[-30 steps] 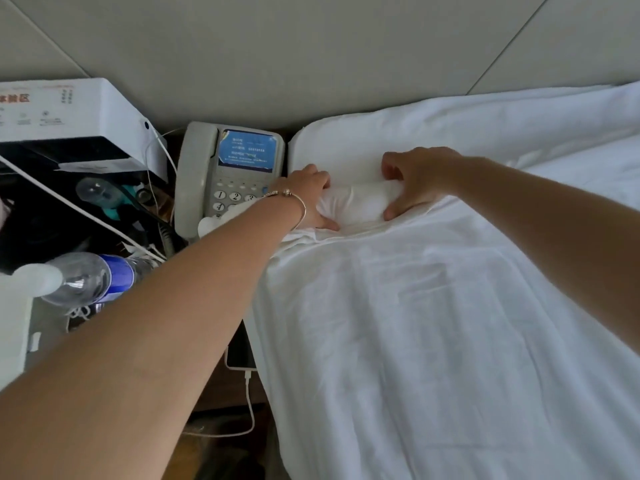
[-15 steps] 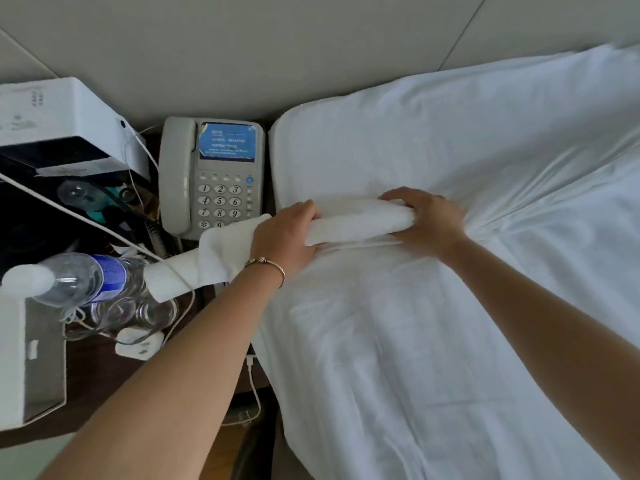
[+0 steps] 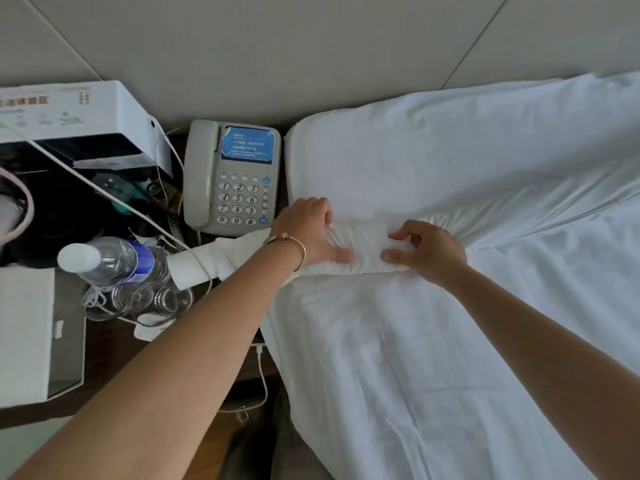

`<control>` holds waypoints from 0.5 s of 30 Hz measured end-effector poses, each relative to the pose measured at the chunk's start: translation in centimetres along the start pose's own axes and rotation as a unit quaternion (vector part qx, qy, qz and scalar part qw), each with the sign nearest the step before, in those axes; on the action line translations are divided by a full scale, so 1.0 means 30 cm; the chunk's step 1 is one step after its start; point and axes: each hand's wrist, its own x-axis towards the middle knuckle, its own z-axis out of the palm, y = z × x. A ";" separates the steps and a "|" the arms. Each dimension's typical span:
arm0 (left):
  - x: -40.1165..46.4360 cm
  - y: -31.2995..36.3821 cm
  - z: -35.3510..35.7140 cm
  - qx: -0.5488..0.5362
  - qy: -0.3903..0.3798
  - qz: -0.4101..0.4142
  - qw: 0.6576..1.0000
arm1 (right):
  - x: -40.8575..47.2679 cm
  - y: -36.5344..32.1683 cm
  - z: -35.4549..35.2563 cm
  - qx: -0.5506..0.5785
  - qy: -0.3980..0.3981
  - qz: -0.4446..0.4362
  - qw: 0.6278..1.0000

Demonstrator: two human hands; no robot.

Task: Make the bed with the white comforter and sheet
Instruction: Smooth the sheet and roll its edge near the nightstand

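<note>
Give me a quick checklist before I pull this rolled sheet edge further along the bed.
1. Left hand on the roll: ok, fingers lie over the rolled edge, thumb beneath.
2. Right hand on the roll: ok, fingers and thumb pinch it.
3. Roll's loose end clear of the nightstand: not ok, it hangs off the bed beside the bottle and over a cable.
4. Phone clear of the left hand: ok, close but apart.
5. Sheet smooth: not ok, creases fan out from the right hand.
6. Corner tucked under the mattress: cannot tell.
</note>
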 end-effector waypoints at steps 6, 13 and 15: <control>0.044 0.012 0.082 0.035 -0.119 -0.010 0.992 | 0.052 -0.093 -0.041 -0.182 -0.031 -0.052 0.982; -0.039 0.004 0.167 0.008 -0.019 0.025 0.999 | 0.106 -0.172 -0.060 -0.249 -0.189 -0.074 0.947; -0.062 0.001 0.186 0.017 0.016 0.050 0.998 | 0.067 -0.155 -0.015 -0.297 -0.135 -0.088 0.941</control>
